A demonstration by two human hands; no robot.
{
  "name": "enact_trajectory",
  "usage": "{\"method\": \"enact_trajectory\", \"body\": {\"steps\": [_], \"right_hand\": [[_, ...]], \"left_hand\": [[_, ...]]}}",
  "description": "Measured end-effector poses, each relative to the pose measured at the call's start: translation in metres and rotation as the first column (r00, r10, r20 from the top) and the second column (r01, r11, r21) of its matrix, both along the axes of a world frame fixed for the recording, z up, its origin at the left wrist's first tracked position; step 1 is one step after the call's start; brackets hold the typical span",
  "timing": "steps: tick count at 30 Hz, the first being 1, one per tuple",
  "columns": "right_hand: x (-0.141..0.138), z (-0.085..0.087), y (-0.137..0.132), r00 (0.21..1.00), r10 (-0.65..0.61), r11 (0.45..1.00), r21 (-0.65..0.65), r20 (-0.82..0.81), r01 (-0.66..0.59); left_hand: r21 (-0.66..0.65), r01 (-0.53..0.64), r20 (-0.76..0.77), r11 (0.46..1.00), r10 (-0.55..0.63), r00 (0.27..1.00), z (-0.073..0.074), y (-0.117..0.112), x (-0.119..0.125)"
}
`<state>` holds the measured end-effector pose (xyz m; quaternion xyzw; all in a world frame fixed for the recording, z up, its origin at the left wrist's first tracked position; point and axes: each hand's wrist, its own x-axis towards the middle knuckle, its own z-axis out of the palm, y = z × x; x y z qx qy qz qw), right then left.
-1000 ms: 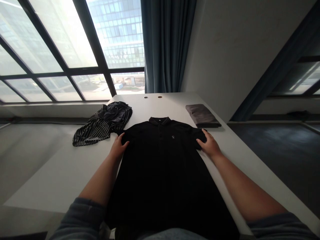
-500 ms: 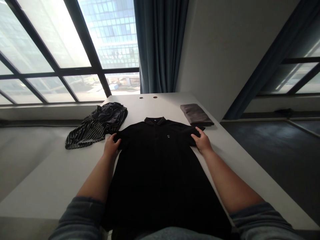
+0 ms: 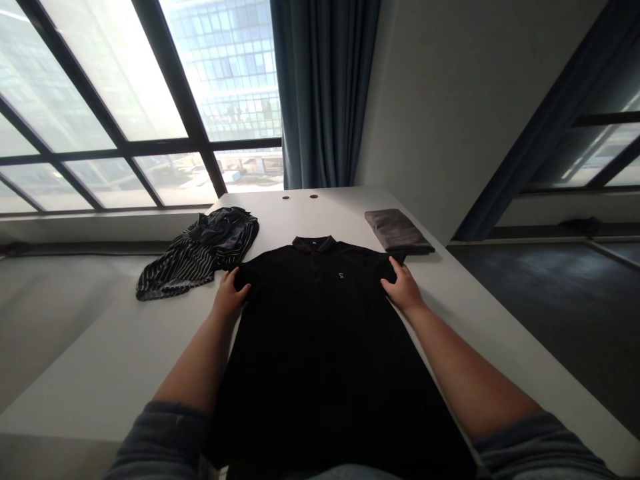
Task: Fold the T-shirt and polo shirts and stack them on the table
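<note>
Black polo shirt (image 3: 320, 347) lies flat on white table (image 3: 500, 347), collar far, hem out of view near. L hand (image 3: 230, 295) & R hand (image 3: 404, 288) on its shoulders, well apart, fingers spread; can't tell if either's clamped on cloth. Striped garment (image 3: 197, 253) far left, just beside L shoulder; folded grey cloth (image 3: 399, 231) far right, just beside R sleeve. Risk: dragging shirt sideways could catch either one or bunch the fabric. Chest logo (image 3: 341, 274) too small to read.
</note>
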<state>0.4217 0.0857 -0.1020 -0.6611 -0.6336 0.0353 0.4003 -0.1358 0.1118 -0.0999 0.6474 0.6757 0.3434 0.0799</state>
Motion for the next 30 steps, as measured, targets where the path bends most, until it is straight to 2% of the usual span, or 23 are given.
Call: {"method": "enact_trajectory", "body": {"steps": [4, 7, 9, 12, 17, 21, 25, 27, 30], "right_hand": [[-0.014, 0.016, -0.001, 0.995, 0.057, 0.996, 0.071, 0.084, -0.063], [-0.034, 0.033, -0.005, 0.968, 0.134, 0.986, 0.064, 0.214, -0.151], [-0.052, 0.044, -0.009, 0.927, 0.191, 0.979, 0.004, 0.322, -0.203], [-0.079, 0.056, -0.018, 0.854, 0.247, 0.969, -0.130, 0.458, -0.211], [-0.108, 0.061, -0.026, 0.753, 0.378, 0.917, -0.328, 0.539, -0.226], [-0.105, 0.054, -0.028, 0.708, 0.503, 0.856, -0.398, 0.496, -0.329], [-0.086, 0.044, -0.017, 0.761, 0.535, 0.844, -0.278, 0.368, -0.459], [-0.073, 0.039, -0.006, 0.790, 0.512, 0.855, -0.288, 0.337, -0.432], [-0.056, 0.032, 0.015, 0.803, 0.483, 0.847, -0.419, 0.349, -0.327]], "left_hand": [[-0.004, -0.006, -0.006, 1.000, 0.006, 1.000, 0.000, -0.001, 0.002], [-0.004, 0.000, -0.014, 1.000, 0.000, 1.000, -0.001, 0.000, 0.002], [-0.010, 0.007, -0.020, 1.000, -0.007, 1.000, -0.001, 0.000, 0.002], [-0.010, 0.008, -0.021, 1.000, -0.008, 1.000, -0.001, 0.000, 0.001], [-0.018, 0.009, -0.024, 1.000, -0.009, 1.000, 0.000, -0.001, 0.001], [-0.026, 0.009, -0.026, 1.000, -0.010, 1.000, 0.001, -0.003, 0.002], [-0.034, 0.018, -0.013, 0.999, -0.018, 1.000, 0.002, -0.004, 0.004], [-0.034, 0.017, -0.008, 0.999, -0.018, 1.000, 0.002, -0.004, 0.005], [-0.038, 0.016, 0.000, 0.999, -0.016, 1.000, 0.002, -0.004, 0.006]]}}
